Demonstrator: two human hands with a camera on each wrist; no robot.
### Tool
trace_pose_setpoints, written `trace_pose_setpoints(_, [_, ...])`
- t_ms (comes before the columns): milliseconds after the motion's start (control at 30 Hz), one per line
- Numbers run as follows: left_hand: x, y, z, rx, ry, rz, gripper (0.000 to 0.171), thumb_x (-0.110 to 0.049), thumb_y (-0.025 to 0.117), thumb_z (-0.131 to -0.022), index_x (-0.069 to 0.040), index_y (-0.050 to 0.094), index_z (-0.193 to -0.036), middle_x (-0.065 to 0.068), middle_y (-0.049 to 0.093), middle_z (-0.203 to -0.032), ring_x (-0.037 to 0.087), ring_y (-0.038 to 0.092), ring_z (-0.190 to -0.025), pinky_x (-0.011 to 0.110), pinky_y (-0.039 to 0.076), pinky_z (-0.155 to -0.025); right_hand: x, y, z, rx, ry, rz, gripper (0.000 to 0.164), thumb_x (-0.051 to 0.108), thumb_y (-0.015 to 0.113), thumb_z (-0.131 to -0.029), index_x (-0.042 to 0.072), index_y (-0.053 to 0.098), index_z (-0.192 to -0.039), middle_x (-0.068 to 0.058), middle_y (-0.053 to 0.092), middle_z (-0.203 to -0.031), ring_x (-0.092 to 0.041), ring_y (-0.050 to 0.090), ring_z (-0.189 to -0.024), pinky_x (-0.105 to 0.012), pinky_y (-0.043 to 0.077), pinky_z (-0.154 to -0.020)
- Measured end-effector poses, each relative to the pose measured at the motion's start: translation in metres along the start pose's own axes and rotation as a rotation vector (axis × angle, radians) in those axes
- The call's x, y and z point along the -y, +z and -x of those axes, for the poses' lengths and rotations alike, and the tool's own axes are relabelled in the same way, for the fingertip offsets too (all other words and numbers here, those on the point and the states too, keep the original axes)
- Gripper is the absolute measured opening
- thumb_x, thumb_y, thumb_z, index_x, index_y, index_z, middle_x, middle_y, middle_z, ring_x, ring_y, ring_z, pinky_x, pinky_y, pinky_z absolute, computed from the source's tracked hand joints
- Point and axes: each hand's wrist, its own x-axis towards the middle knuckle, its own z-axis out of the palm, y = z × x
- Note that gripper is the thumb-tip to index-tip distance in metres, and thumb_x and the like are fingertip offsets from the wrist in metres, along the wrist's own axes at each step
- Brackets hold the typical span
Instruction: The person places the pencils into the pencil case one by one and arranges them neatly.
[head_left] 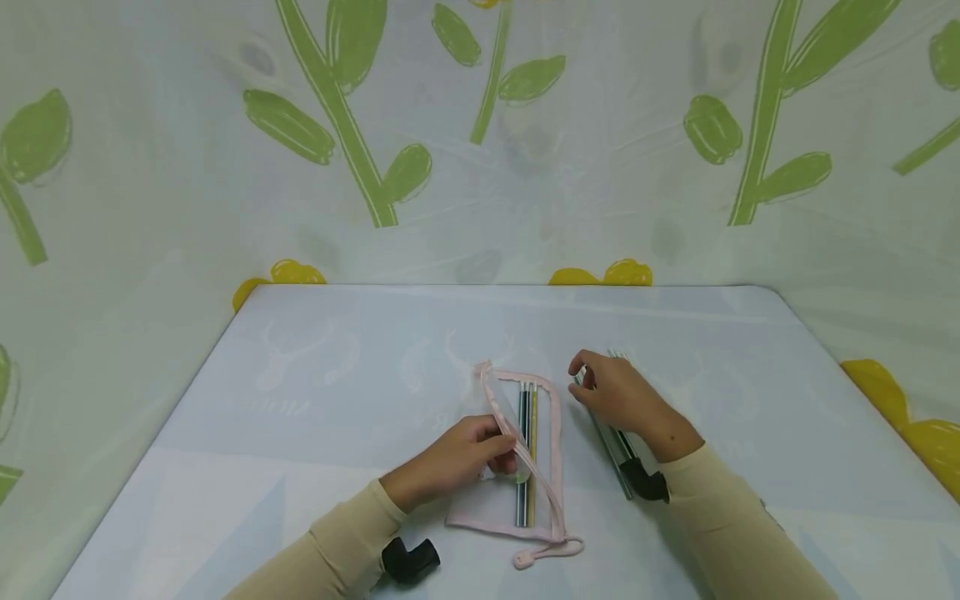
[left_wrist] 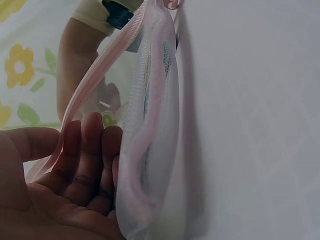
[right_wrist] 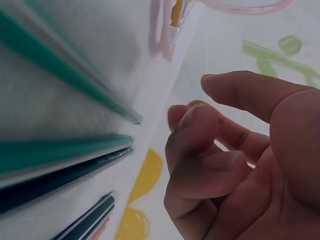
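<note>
My left hand point(head_left: 467, 454) pinches the zipper edge of a see-through mesh pencil pouch point(head_left: 557, 433) with pink trim. In the left wrist view the pink zipper band point(left_wrist: 102, 70) runs between the thumb and the curled fingers, which hold the pouch's mouth apart. Inside lie several pencils point(head_left: 522, 504), dark ones and a yellow one. My right hand point(head_left: 621, 398) hovers just right of the pouch, above more loose pencils point(head_left: 613, 457) on the table. The right wrist view shows its thumb apart from loosely bent fingers, holding nothing, beside green pencils point(right_wrist: 60, 62) and dark ones point(right_wrist: 65, 172).
The pouch's pink wrist strap point(head_left: 551, 551) lies at its near end. A pale patterned table point(head_left: 300, 467) spreads around both hands. Behind it hangs a curtain-like backdrop point(head_left: 600, 183) with green leaves and yellow flowers. Black wrist devices point(head_left: 411, 561) sit under both sleeves.
</note>
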Motion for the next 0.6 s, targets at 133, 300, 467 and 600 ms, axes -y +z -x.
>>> trace_pose_setpoints(133, [-0.001, -0.001, 0.000, 0.001, 0.007, 0.006, 0.029, -0.019, 0.049, -0.104, 0.005, 0.064, -0.109, 0.013, 0.070, -0.088, 0.010, 0.063, -0.080, 0.027, 0.052, -0.080, -0.003, 0.000, -0.001, 0.005, -0.012, 0.027, 0.023, 0.013, 0.066, -0.095, 0.002, 0.062, -0.115, -0.010, 0.065, -0.088, -0.017, 0.054, -0.066, -0.028, 0.048, -0.057])
trace_pose_setpoints(300, [-0.003, -0.001, 0.000, -0.004, 0.012, 0.004, 0.029, -0.020, 0.049, -0.105, 0.005, 0.064, -0.110, 0.016, 0.069, -0.090, 0.010, 0.063, -0.081, 0.028, 0.052, -0.080, -0.009, 0.001, -0.002, 0.005, -0.021, 0.048, 0.025, 0.011, 0.068, -0.093, 0.001, 0.061, -0.115, -0.007, 0.063, -0.084, -0.016, 0.052, -0.064, -0.028, 0.046, -0.058])
trace_pose_setpoints(467, [-0.003, 0.001, 0.002, -0.011, -0.003, -0.002, 0.029, -0.020, 0.050, -0.104, 0.004, 0.065, -0.110, 0.014, 0.070, -0.089, 0.009, 0.062, -0.080, 0.027, 0.051, -0.079, -0.013, 0.006, -0.003, 0.026, -0.017, 0.068, 0.028, 0.012, 0.069, -0.093, 0.002, 0.060, -0.118, -0.004, 0.058, -0.078, -0.015, 0.049, -0.061, -0.028, 0.043, -0.055])
trace_pose_setpoints(600, [-0.002, 0.002, 0.002, -0.017, -0.009, -0.003, 0.029, -0.021, 0.050, -0.104, 0.003, 0.065, -0.111, 0.012, 0.070, -0.089, 0.010, 0.062, -0.080, 0.028, 0.050, -0.078, -0.014, 0.007, -0.002, 0.015, -0.027, 0.081, 0.031, 0.012, 0.070, -0.091, 0.001, 0.059, -0.118, -0.002, 0.057, -0.074, -0.014, 0.049, -0.059, -0.028, 0.042, -0.053])
